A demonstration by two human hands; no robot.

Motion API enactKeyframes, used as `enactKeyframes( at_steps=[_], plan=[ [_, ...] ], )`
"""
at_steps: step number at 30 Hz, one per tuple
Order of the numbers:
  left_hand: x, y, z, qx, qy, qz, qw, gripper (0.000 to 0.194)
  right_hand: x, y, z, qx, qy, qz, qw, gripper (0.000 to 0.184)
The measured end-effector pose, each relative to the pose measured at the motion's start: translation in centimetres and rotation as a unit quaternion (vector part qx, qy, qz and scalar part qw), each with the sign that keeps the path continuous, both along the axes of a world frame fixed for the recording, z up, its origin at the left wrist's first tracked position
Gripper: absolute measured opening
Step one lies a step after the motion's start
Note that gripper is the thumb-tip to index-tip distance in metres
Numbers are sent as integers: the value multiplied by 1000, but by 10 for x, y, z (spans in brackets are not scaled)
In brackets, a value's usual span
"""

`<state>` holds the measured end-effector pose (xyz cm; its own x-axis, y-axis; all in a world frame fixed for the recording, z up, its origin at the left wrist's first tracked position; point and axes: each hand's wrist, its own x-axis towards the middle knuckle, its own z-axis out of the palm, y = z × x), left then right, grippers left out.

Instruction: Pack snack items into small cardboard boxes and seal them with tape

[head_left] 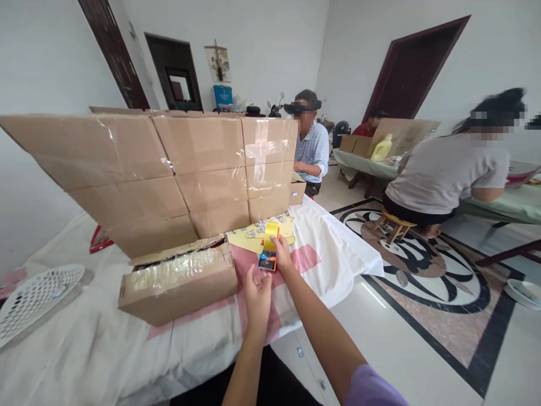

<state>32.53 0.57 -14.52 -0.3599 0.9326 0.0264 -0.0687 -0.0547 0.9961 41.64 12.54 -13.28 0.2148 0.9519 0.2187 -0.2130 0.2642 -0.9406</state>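
My right hand (282, 252) grips a tape dispenser (267, 259) with an orange frame, a dark front end and a roll of yellow tape (271, 235). Just below and to the left of the dispenser is my left hand (257, 290), its fingers loosely curled and apart, with nothing visible held in them. A yellow patterned sheet (247, 239) lies on the table beyond both hands. To the left of my left hand lies a long cardboard box (181, 287), its top covered with shiny tape.
A tall wall of taped cardboard (211, 175) stands across the table's far side. A white perforated basket (42, 293) sits at the left on the white cloth (84, 349). A person in a light blue shirt (315, 146) sits beyond; another person (448, 163) sits on a stool at right.
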Motion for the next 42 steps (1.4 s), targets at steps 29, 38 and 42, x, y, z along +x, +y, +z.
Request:
enactKeyframes(
  at_steps=[29,38,42],
  plan=[
    [-6,-2,15,-28,25,-42,998,49,-5,0,3,-13,37,56,998,26],
    [2,-7,18,-21,103,-35,994,52,-5,-4,9,-22,16,35,999,25],
    [3,-8,18,-24,126,-18,992,52,-5,-1,5,-16,15,39,999,27]
  ],
)
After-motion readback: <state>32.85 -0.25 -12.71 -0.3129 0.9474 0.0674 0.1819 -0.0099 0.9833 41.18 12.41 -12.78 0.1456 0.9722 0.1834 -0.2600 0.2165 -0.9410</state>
